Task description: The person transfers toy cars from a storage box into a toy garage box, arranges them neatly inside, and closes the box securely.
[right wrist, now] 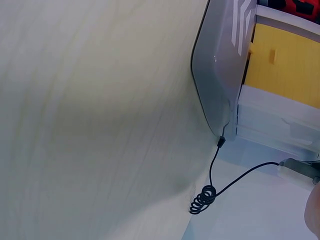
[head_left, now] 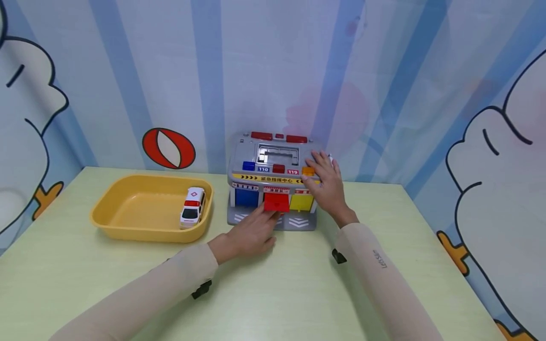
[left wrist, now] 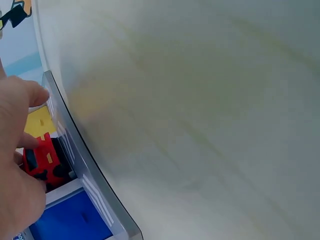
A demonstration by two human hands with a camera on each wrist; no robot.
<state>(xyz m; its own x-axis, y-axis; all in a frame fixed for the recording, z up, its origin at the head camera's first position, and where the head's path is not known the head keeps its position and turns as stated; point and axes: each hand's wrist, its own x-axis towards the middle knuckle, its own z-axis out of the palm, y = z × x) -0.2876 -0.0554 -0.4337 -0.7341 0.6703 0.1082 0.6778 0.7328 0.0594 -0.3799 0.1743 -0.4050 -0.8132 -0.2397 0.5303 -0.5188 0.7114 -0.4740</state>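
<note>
A toy rescue station [head_left: 290,152] with a grey roof stands near the back of the table. Its middle red door [head_left: 276,202] is swung up; the blue door [head_left: 246,197] and yellow door [head_left: 301,202] are down. My left hand [head_left: 252,232] reaches under the red door and pinches a red toy car [left wrist: 49,159] in the middle bay. Most of that car is hidden in the head view. Flat on the roof's right side rests my right hand [head_left: 327,185], its thumb beside the orange button [head_left: 308,171].
To the left, a yellow tray [head_left: 141,233] holds a white toy ambulance [head_left: 193,207] at its right end. A coiled black cord [right wrist: 204,199] hangs from the station's side to a grey piece [right wrist: 300,169]. A patterned curtain [head_left: 273,71] rises behind the table.
</note>
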